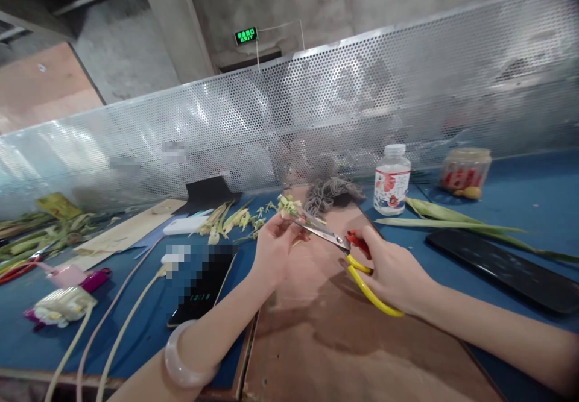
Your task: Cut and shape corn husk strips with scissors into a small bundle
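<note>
Lying far to the left on the blue table (534, 191) is a heap of green stalks (36, 239); near them sit a pink thing (67, 274) and a crumpled wrapper (63, 305); two pale cords (113, 323) run down toward the near edge; next comes a white box (185, 226), and below it a dark phone (201, 296) lying flat with green numbers lit on it; a pile of cut pale green strips (228, 218) rests just past the phone. The left arm wears a pale bangle (181, 363) at the wrist; the left hand (274, 248) is pinched around a small green plant piece (289, 206), held up above a brown board (325, 329); the plant piece sits right at the tips of the scissors (335, 239), and the blades look almost closed on it; I cannot tell if they are cutting it. A grey ball of string (330, 192) lies behind; the right hand (398, 275) is wrapped around the yellow and red scissor handles, with fingers through the loops. Further right stands a small bottle (391, 180) with a white cap; a long green leaf (452, 224) lies beside it; a jar (465, 170) stands behind, and a black tablet (506, 269) lies flat near the right arm. A shiny fence with tiny holes (316, 106) runs along the back of the table.
</note>
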Tool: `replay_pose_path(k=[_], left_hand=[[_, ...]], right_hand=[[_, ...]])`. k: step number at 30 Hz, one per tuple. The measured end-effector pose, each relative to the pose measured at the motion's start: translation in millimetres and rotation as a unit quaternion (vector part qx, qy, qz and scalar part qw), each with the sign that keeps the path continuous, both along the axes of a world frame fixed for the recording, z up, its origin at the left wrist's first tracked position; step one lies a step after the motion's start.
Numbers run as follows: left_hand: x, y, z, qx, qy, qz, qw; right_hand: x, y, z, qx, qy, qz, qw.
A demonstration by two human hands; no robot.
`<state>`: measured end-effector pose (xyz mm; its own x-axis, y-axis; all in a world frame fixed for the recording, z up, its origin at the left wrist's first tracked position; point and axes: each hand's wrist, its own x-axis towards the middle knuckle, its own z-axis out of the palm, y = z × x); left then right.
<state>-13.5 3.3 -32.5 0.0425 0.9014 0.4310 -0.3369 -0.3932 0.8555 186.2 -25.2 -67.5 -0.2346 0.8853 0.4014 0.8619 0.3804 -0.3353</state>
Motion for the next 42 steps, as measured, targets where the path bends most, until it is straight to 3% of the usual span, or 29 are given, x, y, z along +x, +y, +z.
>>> replay_pose_path(k=[42], left_hand=[[-3.2, 3.6, -2.0, 0.012, 0.017, -0.002, 1.000]], right_hand=[[-2.5, -0.9, 4.3, -0.018, -0.001, -0.019, 1.000]])
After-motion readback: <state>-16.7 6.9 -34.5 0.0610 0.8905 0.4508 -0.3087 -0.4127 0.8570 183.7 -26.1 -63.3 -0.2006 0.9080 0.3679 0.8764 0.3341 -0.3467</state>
